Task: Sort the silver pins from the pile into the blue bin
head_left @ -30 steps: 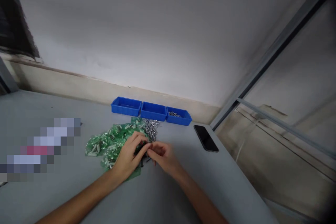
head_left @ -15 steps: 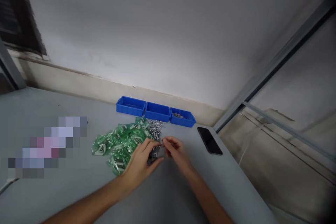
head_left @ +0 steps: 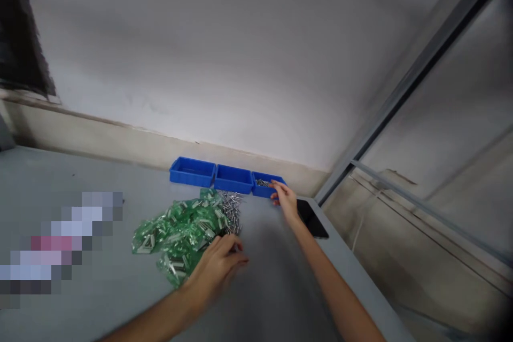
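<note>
Likely light, stiff, slick metal pins (head_left: 232,210), toward back edge of table (head_left: 268,288); best pinched mid-shank. Right hand (head_left: 286,201) spread, left hand (head_left: 215,266) can't tell.

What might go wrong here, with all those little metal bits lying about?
The right hand is at the right-hand blue tray; a knock might spill the metal pieces inside. The phone lies beside the right forearm and could be nudged. The loose metal pins lie beside the green bags, so some might slip underneath unseen.
</note>
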